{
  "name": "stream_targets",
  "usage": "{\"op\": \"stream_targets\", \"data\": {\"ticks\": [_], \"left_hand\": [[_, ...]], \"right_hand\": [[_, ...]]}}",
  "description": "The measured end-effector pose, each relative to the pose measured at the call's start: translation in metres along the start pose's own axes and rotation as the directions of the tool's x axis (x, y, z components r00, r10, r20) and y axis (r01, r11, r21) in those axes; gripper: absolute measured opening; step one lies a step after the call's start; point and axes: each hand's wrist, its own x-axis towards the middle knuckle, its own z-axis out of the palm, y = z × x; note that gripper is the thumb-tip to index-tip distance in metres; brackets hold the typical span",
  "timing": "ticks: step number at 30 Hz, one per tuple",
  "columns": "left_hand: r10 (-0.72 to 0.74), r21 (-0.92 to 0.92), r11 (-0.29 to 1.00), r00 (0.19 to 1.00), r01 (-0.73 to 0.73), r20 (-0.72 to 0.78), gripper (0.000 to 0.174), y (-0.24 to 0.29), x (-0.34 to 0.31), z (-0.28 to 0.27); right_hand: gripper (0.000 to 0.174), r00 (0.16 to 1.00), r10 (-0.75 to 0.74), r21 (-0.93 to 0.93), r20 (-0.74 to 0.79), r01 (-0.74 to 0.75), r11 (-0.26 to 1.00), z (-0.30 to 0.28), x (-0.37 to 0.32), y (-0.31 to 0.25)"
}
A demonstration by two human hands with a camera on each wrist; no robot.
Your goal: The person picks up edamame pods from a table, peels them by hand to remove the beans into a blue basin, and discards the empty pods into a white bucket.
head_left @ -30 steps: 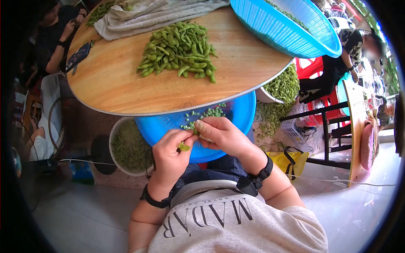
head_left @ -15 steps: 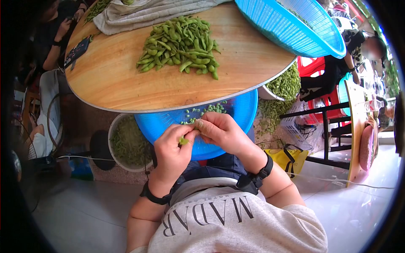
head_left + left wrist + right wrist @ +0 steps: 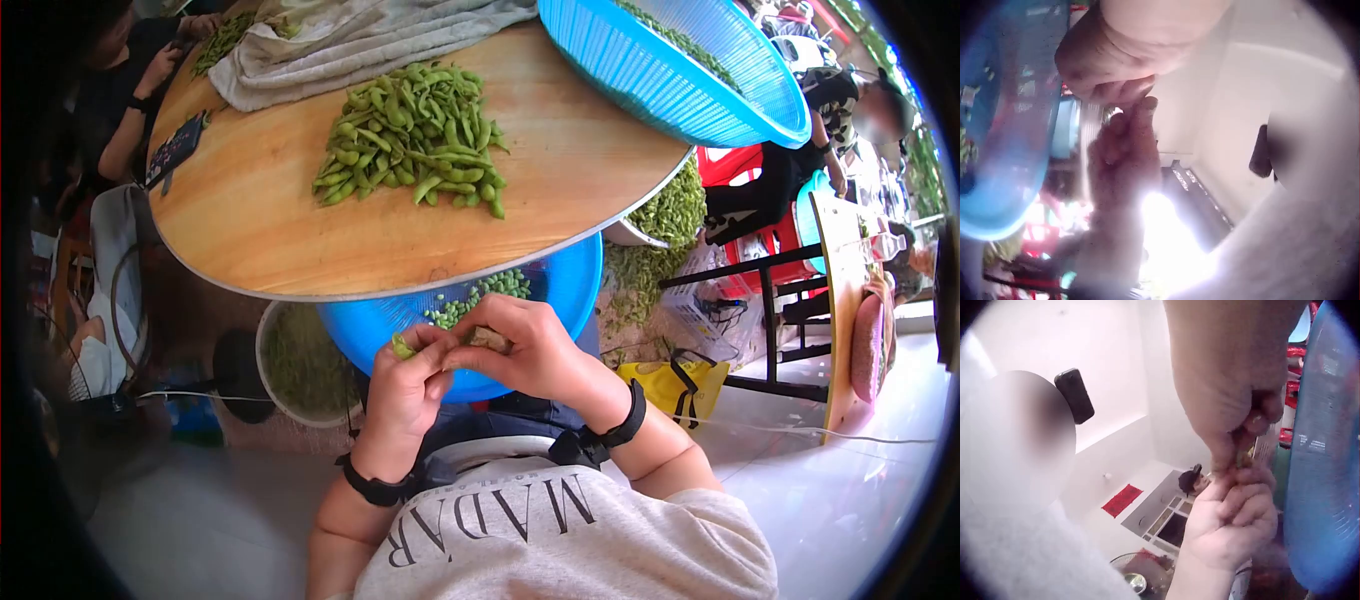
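Observation:
In the head view, both hands meet over a blue basin (image 3: 345, 335) with shelled green beans (image 3: 480, 297) in it. My left hand (image 3: 405, 385) pinches a green soybean pod (image 3: 402, 347), which sticks out on the far side of its fingers. My right hand (image 3: 535, 345) has its thumb and curled fingers against the left fingertips, pinching at the pod's other end, largely hidden. A brownish piece (image 3: 490, 339) shows within the right fingers; its kind is unclear. The right wrist view has the fingertips of both hands together beside the basin (image 3: 1322, 462).
A wooden table (image 3: 260, 220) bears a heap of soybean pods (image 3: 415, 135), a grey cloth (image 3: 340, 45), a phone (image 3: 175, 150) and a blue basket (image 3: 640, 80). A tub of pods (image 3: 305, 350) stands left on the floor, another heap (image 3: 670, 205) right. People sit on both sides.
The pod end in my left hand has shifted from below the fingers to their far left side. My right hand has turned, and the brownish piece has come into sight.

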Motion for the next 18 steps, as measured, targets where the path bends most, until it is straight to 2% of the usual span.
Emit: {"op": "stream_targets", "data": {"ticks": [2, 5, 6, 7, 9, 10, 11, 12, 13, 14, 15, 17, 18], "left_hand": [[-0.128, -0.181, 0.974, 0.989, 0.139, 0.071, 0.008, 0.0, 0.002, -0.003], [-0.155, -0.293, 0.932, 0.965, 0.214, 0.212, 0.007, 0.002, 0.003, 0.0], [-0.167, -0.268, 0.938, 0.964, 0.219, 0.205, 0.007, 0.004, 0.004, -0.001], [-0.127, -0.113, 0.984, 0.986, 0.139, 0.104, 0.006, 0.007, 0.002, -0.002], [0.005, 0.221, 0.975, 0.998, 0.01, -0.069, 0.005, 0.018, -0.008, -0.001], [0.211, 0.416, 0.897, 0.971, -0.146, -0.114, 0.005, 0.023, -0.013, -0.004], [0.336, 0.589, 0.784, 0.932, -0.196, -0.137, 0.006, 0.027, -0.015, -0.018], [0.422, 0.728, 0.663, 0.89, -0.174, -0.171, 0.007, 0.034, -0.018, -0.033], [0.558, 0.826, 0.526, 0.815, -0.202, -0.155, 0.009, 0.033, -0.015, -0.061], [0.644, 0.94, 0.331, 0.749, -0.088, -0.157, 0.014, 0.04, -0.014, -0.078], [0.643, 0.977, 0.211, 0.747, 0.038, -0.168, 0.027, 0.05, -0.017, -0.088], [0.701, 0.944, -0.217, 0.712, 0.249, -0.026, 0.041, 0.054, -0.022, -0.099], [0.687, 0.894, -0.204, 0.709, 0.399, -0.159, 0.052, 0.055, -0.025, -0.091]], "right_hand": [[0.021, 0.995, 0.081, 0.093, 0.054, -0.086, 0.992, -0.004, 0.003, 0.001], [0.018, 0.981, 0.167, 0.204, 0.103, -0.185, 0.961, -0.008, 0.006, 0.003], [0.017, 0.976, 0.187, 0.234, 0.115, -0.21, 0.949, -0.01, 0.007, 0.003], [0.017, 0.982, 0.141, 0.179, 0.123, -0.162, 0.97, -0.013, 0.007, 0.005], [0.016, 0.988, 0.051, 0.066, 0.147, -0.061, 0.996, -0.022, 0.007, 0.009], [0.017, 0.97, 0.125, -0.053, 0.208, -0.117, 0.992, -0.032, 0.008, -0.001], [0.019, 0.982, 0.131, -0.119, 0.139, -0.115, 0.986, -0.039, 0.01, -0.009], [0.021, 0.989, 0.131, -0.186, 0.069, -0.117, 0.976, -0.046, 0.013, -0.015], [0.023, 0.992, 0.127, -0.251, 0.003, -0.123, 0.96, -0.05, 0.017, -0.017], [0.023, 0.993, 0.057, -0.353, -0.106, -0.091, 0.931, -0.054, 0.025, -0.015], [0.022, 0.985, 0.045, -0.434, -0.165, -0.114, 0.894, -0.055, 0.033, -0.011], [0.024, 0.96, 0.002, -0.578, -0.279, -0.17, 0.798, -0.051, 0.048, 0.006], [0.023, 0.963, 0.063, -0.605, -0.261, -0.214, 0.767, -0.05, 0.053, 0.013]]}}
